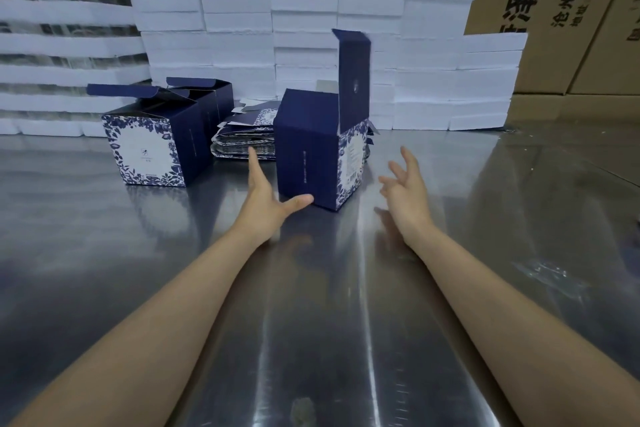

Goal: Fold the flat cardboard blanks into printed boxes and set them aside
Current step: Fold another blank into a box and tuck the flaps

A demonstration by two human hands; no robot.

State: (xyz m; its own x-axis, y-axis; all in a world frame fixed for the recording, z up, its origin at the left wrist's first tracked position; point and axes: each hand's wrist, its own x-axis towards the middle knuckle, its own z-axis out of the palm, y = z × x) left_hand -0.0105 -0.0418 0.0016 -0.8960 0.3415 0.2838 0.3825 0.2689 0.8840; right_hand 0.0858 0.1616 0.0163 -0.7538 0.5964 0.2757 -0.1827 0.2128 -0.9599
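On the table (104, 236), a folded box (308, 149) is flanked by a wide-spread left hand (266, 198) and right hand (405, 191); it is best pushed toward ten o'clock, lid kept upright.

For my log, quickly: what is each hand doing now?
Left hand: open, thumb touching the upright navy-blue printed cardboard box.
Right hand: open, holding nothing.
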